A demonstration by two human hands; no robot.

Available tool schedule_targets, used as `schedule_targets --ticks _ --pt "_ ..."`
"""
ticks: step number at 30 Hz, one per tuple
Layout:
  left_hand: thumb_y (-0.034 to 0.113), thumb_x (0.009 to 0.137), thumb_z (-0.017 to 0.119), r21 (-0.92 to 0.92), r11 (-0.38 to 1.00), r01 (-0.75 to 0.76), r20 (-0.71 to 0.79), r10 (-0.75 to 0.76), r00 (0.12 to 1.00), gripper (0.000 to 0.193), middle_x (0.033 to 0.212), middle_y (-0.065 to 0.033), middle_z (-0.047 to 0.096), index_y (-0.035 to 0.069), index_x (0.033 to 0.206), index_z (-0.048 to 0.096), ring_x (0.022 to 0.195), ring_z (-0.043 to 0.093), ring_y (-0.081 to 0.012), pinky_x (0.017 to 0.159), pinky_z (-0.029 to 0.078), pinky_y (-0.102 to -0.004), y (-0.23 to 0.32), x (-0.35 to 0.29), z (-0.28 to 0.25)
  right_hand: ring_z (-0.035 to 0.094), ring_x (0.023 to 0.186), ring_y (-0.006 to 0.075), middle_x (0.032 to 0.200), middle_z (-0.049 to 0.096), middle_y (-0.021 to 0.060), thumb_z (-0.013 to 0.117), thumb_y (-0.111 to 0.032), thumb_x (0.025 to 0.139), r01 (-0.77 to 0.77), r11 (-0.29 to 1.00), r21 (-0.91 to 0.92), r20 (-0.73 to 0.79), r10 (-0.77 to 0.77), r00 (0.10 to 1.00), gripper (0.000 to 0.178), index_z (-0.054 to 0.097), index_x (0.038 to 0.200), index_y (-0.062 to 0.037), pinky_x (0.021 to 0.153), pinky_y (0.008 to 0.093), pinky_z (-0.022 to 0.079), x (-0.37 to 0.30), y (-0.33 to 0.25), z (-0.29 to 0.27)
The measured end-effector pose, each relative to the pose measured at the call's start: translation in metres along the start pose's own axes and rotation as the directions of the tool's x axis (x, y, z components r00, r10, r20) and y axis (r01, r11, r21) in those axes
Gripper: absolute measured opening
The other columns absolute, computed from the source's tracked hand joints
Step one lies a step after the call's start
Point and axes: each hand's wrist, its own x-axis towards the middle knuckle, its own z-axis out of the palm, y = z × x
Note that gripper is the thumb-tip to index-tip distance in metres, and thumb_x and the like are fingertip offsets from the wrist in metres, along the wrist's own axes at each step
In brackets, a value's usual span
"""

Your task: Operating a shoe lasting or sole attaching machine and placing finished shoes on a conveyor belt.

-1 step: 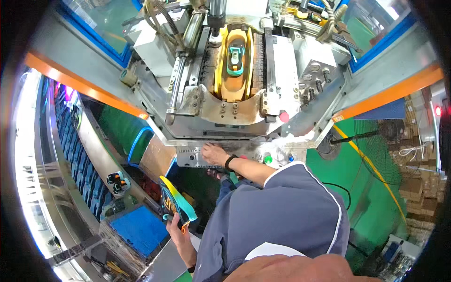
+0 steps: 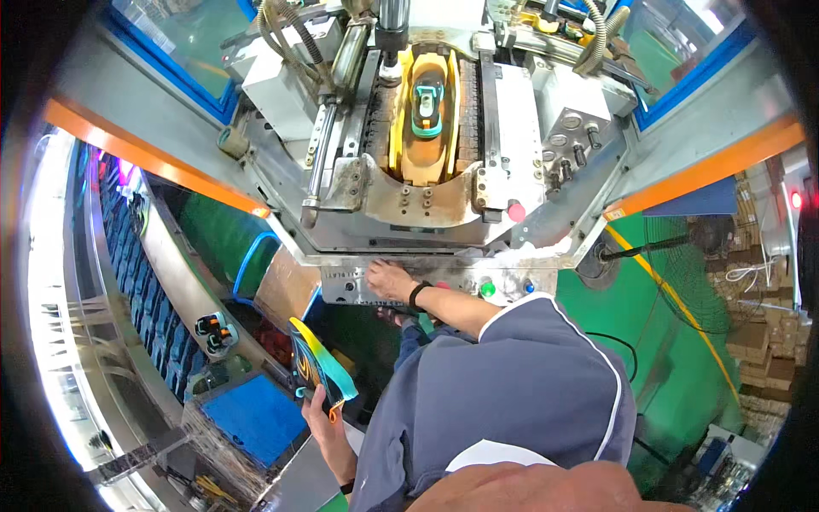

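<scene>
My left hand (image 2: 321, 427), low at the left, is closed round a shoe (image 2: 317, 367). The shoe is tilted on edge, with a yellow-to-teal sole, a dark upper and a small orange loop. My right hand (image 2: 390, 281), with a black band at its wrist, rests on the metal control panel (image 2: 456, 286) at the machine's front. Its fingers are bent together, hiding whatever lies under them. Right of it sit a green button (image 2: 487, 288) and a blue button (image 2: 529, 286). Above, in the machine, a dark shoe with a teal collar (image 2: 427, 104) lies between yellow pads (image 2: 397, 128).
A conveyor (image 2: 183, 264) curves along the left, with another dark shoe (image 2: 215, 332) on its edge. Nearer stands a blue-topped surface (image 2: 249, 420). Orange-edged machine frames (image 2: 708, 169) flank both sides. A floor fan (image 2: 682, 264) and stacked cartons (image 2: 759, 341) are at the right.
</scene>
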Motion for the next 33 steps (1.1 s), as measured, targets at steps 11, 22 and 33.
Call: schedule_targets --ticks 11,22,33 --pt "0.012 0.081 0.068 0.033 0.999 0.007 -0.094 -0.004 0.996 0.034 0.097 -0.0058 0.067 0.003 0.113 0.058 0.081 0.067 -0.0173 0.065 0.055 -0.0302 0.012 0.002 0.014 0.053 0.107 0.0336 0.101 0.057 0.0177 0.051 -0.011 0.082 -0.037 0.998 0.060 0.121 0.029 0.992 0.015 0.058 0.091 -0.0008 0.103 0.0416 0.037 0.005 -0.005 -0.026" --pt "0.010 0.081 0.070 -0.131 0.991 -0.006 -0.117 -0.009 0.993 0.033 0.097 -0.0082 0.066 0.001 0.111 0.058 0.083 0.067 -0.0204 0.067 0.056 -0.0352 -0.023 -0.017 -0.029 0.054 0.099 0.0309 0.097 0.054 0.0096 0.063 -0.021 0.077 -0.127 0.983 0.130 0.031 0.125 0.992 0.017 0.057 0.089 -0.0103 0.076 0.0458 0.047 0.004 0.003 -0.012" --pt "0.013 0.082 0.069 -0.334 0.942 0.016 -0.300 -0.122 0.946 0.021 0.088 -0.0086 0.069 0.002 0.100 0.065 0.075 0.068 -0.0214 0.064 0.057 -0.0404 -0.094 -0.038 -0.111 0.058 0.089 0.0362 0.094 0.058 0.0160 0.065 -0.024 0.081 -0.041 0.998 0.040 0.199 0.032 0.979 0.021 0.059 0.092 -0.0078 0.074 0.0473 0.048 0.026 -0.001 -0.006"
